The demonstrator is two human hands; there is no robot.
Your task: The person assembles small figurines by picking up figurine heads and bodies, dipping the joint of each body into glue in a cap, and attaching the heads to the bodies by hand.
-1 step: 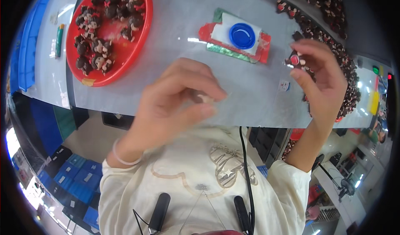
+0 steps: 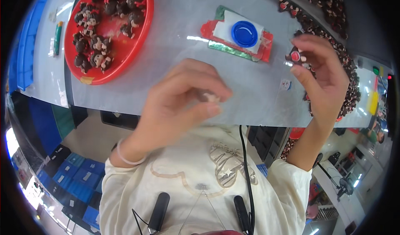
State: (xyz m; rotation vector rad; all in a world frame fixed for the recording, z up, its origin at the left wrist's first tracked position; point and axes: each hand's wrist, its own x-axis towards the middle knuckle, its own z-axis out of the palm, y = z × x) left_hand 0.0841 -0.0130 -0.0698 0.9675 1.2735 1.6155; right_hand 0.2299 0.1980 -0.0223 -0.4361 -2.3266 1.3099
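My left hand (image 2: 183, 103) is above the near part of the table, its fingers curled. A small pale piece (image 2: 211, 97) shows between its thumb and fingers; most of it is hidden and the hand is slightly blurred. To the right, my right hand (image 2: 323, 70) pinches a small dark-brown figurine part (image 2: 295, 56) with a red and pink front. Just beyond that hand lies a long heap of similar brown, pink and red parts (image 2: 350, 85). On the left, a round red tray (image 2: 129, 62) holds several dark-haired doll figurines (image 2: 100, 61).
A blue round dish (image 2: 244, 34) sits on a white pad over red and green pieces at the table's middle. Near my right hand is a small labelled item (image 2: 285, 84). A green tube (image 2: 58, 39) and a blue bin (image 2: 29, 43) are at the far left.
My left hand has shifted slightly to the right with its small pale piece. My right hand still pinches the figurine part, almost in the same place.
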